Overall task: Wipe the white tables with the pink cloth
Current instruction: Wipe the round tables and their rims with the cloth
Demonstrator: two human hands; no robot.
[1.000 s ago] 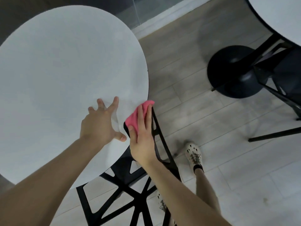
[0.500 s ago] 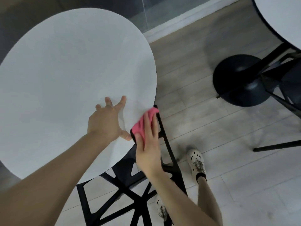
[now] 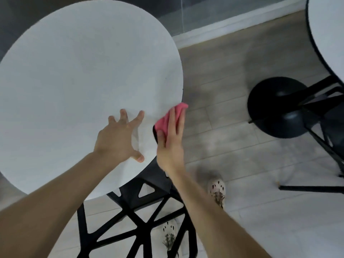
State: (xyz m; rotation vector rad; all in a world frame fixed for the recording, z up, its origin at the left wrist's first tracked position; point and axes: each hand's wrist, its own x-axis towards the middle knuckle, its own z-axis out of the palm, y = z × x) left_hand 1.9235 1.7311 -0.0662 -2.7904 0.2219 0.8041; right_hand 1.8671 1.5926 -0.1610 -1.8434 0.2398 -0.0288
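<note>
A round white table (image 3: 80,75) fills the left of the view. My left hand (image 3: 119,138) rests flat on its near right part, fingers spread, holding nothing. The pink cloth (image 3: 167,118) is pressed against the table's right rim under my right hand (image 3: 171,140), whose fingers lie over the cloth along the edge. Part of the cloth is hidden by my fingers. The edge of a second white table (image 3: 327,30) shows at the top right.
A black lattice chair (image 3: 134,216) stands under the near edge of the table, below my arms. The second table's black round base (image 3: 275,107) and another black chair's legs (image 3: 320,138) are at the right. My shoes (image 3: 216,189) stand on the light wood floor.
My right hand has slid the pink cloth farther along the table's right rim, away from me. My left hand stays planted on the tabletop. The camera has moved a little.
</note>
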